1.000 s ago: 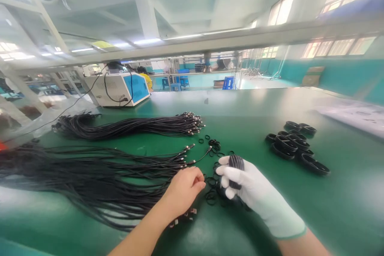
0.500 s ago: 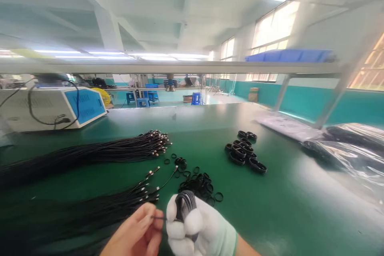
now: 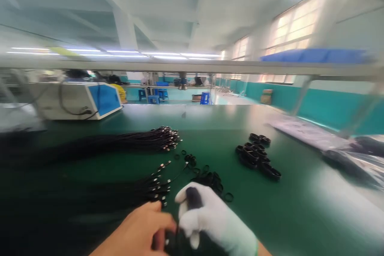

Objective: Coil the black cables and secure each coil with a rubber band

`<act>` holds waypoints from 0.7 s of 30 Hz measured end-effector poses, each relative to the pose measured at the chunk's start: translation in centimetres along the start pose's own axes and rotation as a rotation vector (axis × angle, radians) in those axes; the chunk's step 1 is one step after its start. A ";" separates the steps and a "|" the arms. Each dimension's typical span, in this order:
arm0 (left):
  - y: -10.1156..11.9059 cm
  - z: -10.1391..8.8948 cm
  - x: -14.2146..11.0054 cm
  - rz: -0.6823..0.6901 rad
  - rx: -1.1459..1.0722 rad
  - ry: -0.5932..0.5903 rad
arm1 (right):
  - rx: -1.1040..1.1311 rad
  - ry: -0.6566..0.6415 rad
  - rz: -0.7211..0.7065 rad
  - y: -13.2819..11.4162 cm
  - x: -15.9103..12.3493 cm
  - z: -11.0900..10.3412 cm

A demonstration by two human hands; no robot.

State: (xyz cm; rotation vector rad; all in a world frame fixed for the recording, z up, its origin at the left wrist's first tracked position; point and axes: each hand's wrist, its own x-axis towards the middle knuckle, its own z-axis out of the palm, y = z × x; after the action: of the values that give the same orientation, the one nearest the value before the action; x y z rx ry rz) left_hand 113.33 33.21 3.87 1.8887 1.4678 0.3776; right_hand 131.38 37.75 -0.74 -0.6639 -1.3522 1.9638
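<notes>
A coiled black cable [image 3: 193,198] is in my gloved right hand [image 3: 210,216], with the fingers wrapped round it. My bare left hand [image 3: 144,228] is close beside it on the left, fingers curled in at a dark strand of the same cable; motion blur hides the exact grip. Just behind the right glove lies a pile of small black rings [image 3: 211,180], partly covered by it. Loose black cables with metal plugs [image 3: 157,186] lie beyond my left hand.
A larger bundle of black cables [image 3: 144,140] stretches across the left of the green table [image 3: 204,120]. Finished-looking black coils [image 3: 255,154] are heaped at right. Plastic-wrapped goods [image 3: 354,164] lie far right. A white and blue machine [image 3: 78,100] stands at back left, beneath a shelf [image 3: 180,65].
The view has swung left, so the table contents appear shifted right. My right hand has turned, its back now more upward. My left hand has moved from the coil's side to lower down.
</notes>
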 end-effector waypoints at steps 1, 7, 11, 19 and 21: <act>0.2 -0.3 -0.1 0.011 0.020 -0.008 | -0.016 0.041 0.006 0.2 0.1 0.0; -0.4 0.3 -0.3 0.053 -0.159 0.101 | -0.242 0.001 0.191 2.3 0.5 0.0; 0.3 1.6 -0.4 0.020 -0.044 0.076 | -0.613 0.215 0.170 4.4 0.9 0.1; -1.5 0.3 1.8 -0.021 0.076 -0.202 | -1.023 0.249 -0.062 3.0 0.2 2.1; -2.6 0.2 2.4 -0.023 -0.076 -0.215 | -1.027 0.270 -0.121 1.8 -0.2 2.5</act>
State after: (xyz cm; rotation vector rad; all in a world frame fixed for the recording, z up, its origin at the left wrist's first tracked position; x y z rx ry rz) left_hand 112.29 35.66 1.53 1.7908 1.3129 0.2096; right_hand 129.34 35.63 -1.59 -1.2008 -2.1149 0.9199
